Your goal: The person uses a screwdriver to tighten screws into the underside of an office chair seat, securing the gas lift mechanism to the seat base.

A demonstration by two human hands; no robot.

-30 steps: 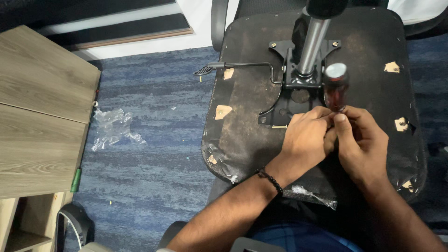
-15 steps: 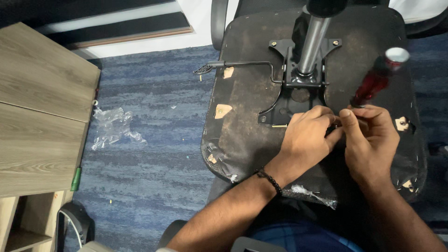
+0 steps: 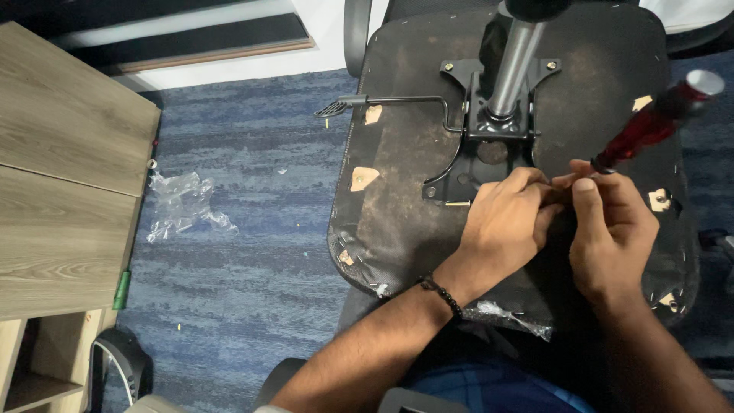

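Right hand (image 3: 612, 229) gripped red-handled screwdriver (image 3: 650, 126), tilted far-right. Left hand (image 3: 508, 226), fingers curled narrow, steadied its hidden tip near the mounting plate (image 3: 489, 130) on upturned chair seat (image 3: 397, 168).

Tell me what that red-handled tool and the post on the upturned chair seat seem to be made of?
Screwdriver handle: seemingly translucent red plastic, glossy, with a pale end cap. Post: likely polished metal, silvery with bright reflections. Bracket beneath it: apparently black-painted steel, bolted down. The right hand holds the screwdriver.
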